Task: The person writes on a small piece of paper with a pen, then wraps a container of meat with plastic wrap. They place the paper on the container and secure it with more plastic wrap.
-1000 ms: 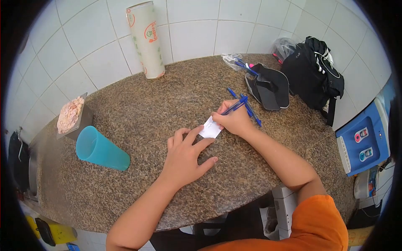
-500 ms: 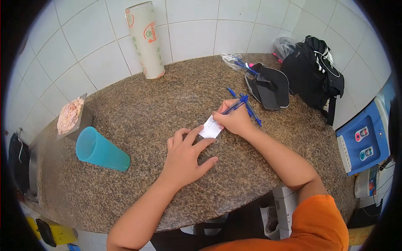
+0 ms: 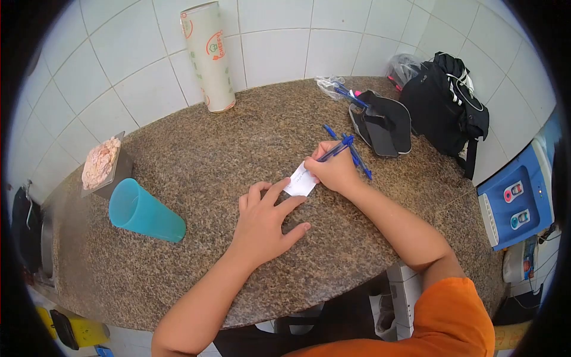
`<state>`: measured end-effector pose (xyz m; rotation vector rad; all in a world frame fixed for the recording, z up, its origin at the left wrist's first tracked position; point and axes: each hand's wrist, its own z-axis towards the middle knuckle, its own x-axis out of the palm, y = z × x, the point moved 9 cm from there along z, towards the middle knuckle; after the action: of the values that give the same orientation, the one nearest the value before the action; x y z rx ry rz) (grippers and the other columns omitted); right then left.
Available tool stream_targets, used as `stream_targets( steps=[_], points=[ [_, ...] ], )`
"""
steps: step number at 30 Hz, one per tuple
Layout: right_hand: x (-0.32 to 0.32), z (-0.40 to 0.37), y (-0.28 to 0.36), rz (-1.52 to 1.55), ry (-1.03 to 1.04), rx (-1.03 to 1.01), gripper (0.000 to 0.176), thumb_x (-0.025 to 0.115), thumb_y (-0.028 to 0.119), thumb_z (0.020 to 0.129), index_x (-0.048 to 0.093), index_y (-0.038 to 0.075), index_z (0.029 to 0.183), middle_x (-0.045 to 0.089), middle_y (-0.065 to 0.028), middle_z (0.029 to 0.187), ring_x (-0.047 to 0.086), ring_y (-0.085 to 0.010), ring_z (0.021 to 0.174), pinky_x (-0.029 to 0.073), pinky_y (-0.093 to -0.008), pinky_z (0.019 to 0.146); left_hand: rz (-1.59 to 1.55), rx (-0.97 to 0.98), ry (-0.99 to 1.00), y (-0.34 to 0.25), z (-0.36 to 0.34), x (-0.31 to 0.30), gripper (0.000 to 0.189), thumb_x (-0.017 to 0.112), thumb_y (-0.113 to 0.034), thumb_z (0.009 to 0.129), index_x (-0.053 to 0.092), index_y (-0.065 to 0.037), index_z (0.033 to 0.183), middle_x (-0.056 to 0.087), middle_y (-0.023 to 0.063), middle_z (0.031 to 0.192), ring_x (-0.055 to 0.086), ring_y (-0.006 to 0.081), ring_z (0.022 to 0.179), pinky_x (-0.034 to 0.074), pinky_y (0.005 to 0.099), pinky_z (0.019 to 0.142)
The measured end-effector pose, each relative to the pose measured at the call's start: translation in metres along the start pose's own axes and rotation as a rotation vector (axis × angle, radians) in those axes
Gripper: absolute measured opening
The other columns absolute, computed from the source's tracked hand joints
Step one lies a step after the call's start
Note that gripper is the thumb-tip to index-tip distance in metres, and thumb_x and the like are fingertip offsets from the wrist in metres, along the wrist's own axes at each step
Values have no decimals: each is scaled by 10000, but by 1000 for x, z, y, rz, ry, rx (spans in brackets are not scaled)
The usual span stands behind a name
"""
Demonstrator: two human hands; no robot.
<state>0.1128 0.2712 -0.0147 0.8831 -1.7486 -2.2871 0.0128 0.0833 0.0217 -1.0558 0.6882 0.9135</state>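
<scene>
A small white slip of paper with faint handwriting lies on the speckled stone counter. My right hand grips a blue pen over the paper's upper right part; the fingers hide the pen's tip. My left hand lies flat with fingers spread, its fingertips touching the slip's left and lower edges. Just behind my right hand, more blue pens lie on the counter, partly covered by that hand.
A turquoise cup stands at left, near a metal container heaped with something pale pink. At the back stands a tall printed roll. To the right are an open dark case, a black bag and a blue water dispenser.
My right hand and the pen have shifted very slightly to the right on the paper. My left hand stays in place.
</scene>
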Motion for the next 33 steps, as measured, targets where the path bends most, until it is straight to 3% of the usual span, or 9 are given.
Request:
stream_targets(
  steps=[5, 7, 10, 12, 16, 18, 19, 25, 33],
  points=[
    [0, 3, -7, 53, 13, 8, 264, 776, 56, 870, 568, 39, 707, 645, -64, 602, 592, -110, 470, 461, -290, 443, -1, 4, -16, 0, 0, 0, 480, 819, -423, 826, 754, -215, 1253, 538, 136, 1518, 460, 391, 1341, 352, 524, 1098],
    [-15, 1, 2, 241, -148, -72, 324, 772, 117, 933, 529, 72, 724, 608, -42, 576, 549, -102, 440, 425, -281, 423, -4, 3, -31, 0, -1, -2, 477, 823, -418, 823, 757, -216, 1249, 527, 148, 1520, 457, 394, 1343, 353, 525, 1097],
    [-21, -6, 18, 350, -135, 24, 376, 749, 198, 992, 491, 97, 739, 573, -27, 555, 509, -93, 418, 383, -265, 405, -14, 1, -71, -1, -1, -7, 477, 827, -409, 819, 757, -216, 1250, 519, 164, 1490, 450, 400, 1345, 355, 532, 1089],
    [-11, -10, 17, 405, -52, 36, 364, 725, 239, 1018, 491, 98, 778, 558, -22, 542, 494, -85, 411, 355, -251, 398, -13, 2, -50, -1, -1, -5, 477, 824, -418, 822, 759, -209, 1246, 527, 162, 1444, 448, 398, 1331, 357, 537, 1079],
    [14, -15, 20, 225, 100, 42, 256, 761, 157, 967, 561, 60, 840, 606, -7, 636, 565, -73, 502, 414, -241, 453, -26, -14, -23, 2, -1, -3, 485, 818, -434, 825, 759, -196, 1243, 539, 157, 1418, 451, 394, 1308, 359, 538, 1071],
    [27, -12, 29, 177, 222, -275, 207, 769, 99, 935, 580, 48, 870, 647, -11, 702, 607, -66, 586, 465, -243, 526, -13, 1, -22, 1, -1, -2, 497, 810, -450, 829, 755, -186, 1246, 541, 159, 1417, 452, 390, 1293, 358, 535, 1068],
    [27, -12, 24, 73, 270, -201, 183, 769, 68, 911, 593, 35, 875, 696, -41, 754, 654, -67, 671, 495, -251, 586, -17, -3, -23, 2, -2, -2, 497, 810, -450, 829, 755, -186, 1246, 541, 159, 1417, 452, 390, 1293, 358, 535, 1068],
    [28, -9, 5, 210, 208, 26, 250, 773, 26, 896, 564, 40, 759, 705, -79, 784, 662, -101, 617, 517, -261, 541, -17, 2, -31, 2, -2, -2, 501, 804, -462, 833, 755, -183, 1247, 545, 163, 1419, 455, 389, 1291, 359, 537, 1061],
    [24, -7, 7, 120, 168, 20, 290, 788, 52, 892, 567, 25, 706, 719, -116, 739, 669, -119, 573, 512, -276, 505, -13, 4, -18, 3, -2, -2, 499, 797, -457, 838, 750, -186, 1255, 549, 158, 1397, 461, 387, 1290, 364, 539, 1060]
  ],
)
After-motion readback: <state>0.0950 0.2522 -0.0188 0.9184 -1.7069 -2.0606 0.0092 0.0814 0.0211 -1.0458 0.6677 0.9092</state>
